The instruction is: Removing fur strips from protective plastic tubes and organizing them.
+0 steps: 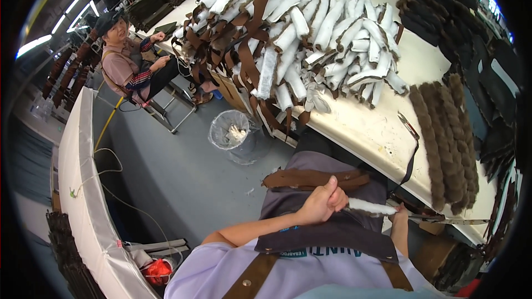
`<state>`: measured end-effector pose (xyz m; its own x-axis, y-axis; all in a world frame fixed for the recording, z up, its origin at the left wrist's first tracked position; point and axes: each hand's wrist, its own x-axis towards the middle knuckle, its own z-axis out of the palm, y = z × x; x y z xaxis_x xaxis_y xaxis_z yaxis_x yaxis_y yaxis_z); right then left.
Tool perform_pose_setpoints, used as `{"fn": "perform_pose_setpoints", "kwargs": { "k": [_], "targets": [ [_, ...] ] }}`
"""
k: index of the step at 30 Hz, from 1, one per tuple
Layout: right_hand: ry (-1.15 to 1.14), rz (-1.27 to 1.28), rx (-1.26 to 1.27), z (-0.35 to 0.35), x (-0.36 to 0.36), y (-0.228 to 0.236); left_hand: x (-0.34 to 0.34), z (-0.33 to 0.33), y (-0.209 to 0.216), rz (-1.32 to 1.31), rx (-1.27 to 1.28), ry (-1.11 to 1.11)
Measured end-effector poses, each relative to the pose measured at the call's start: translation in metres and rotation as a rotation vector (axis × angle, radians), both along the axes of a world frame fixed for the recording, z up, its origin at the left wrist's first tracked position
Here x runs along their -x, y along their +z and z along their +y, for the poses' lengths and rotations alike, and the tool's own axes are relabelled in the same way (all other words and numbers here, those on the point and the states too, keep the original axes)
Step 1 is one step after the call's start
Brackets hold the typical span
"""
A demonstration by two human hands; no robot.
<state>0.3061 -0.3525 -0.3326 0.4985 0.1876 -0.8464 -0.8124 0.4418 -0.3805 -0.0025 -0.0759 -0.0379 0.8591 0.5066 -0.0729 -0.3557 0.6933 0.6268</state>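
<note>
Lilac shirt point(213, 266) nearest; my left hand point(324, 199) and right hand point(399, 214) clamp one white strip point(370, 207).
Brown strip point(310, 179) across my apron point(313, 160), bin point(249, 154) beyond, table point(377, 138) piled with white rolls point(332, 25).

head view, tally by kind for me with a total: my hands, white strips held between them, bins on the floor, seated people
Your hands, left hand and right hand: 2
White strip: 1
Bin: 1
Seated person: 1
Total: 5
</note>
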Motion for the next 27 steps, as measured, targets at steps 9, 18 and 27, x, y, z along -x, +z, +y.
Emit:
{"fn": "perform_pose_setpoints", "kwargs": {
  "k": [9, 18, 27],
  "targets": [
    [-0.082, 0.118, 0.134, 0.010, 0.029, 0.052, 0.012, -0.009, 0.005, -0.019, 0.060, -0.362],
    [-0.200, 0.239, 0.228, 0.033, 0.066, 0.119, 0.001, -0.005, -0.006, 0.052, -0.035, -0.570],
    [-0.044, 0.049, -0.130, 0.012, 0.021, 0.017, -0.001, -0.009, -0.006, 0.102, -0.148, -0.665]
  ]
}}
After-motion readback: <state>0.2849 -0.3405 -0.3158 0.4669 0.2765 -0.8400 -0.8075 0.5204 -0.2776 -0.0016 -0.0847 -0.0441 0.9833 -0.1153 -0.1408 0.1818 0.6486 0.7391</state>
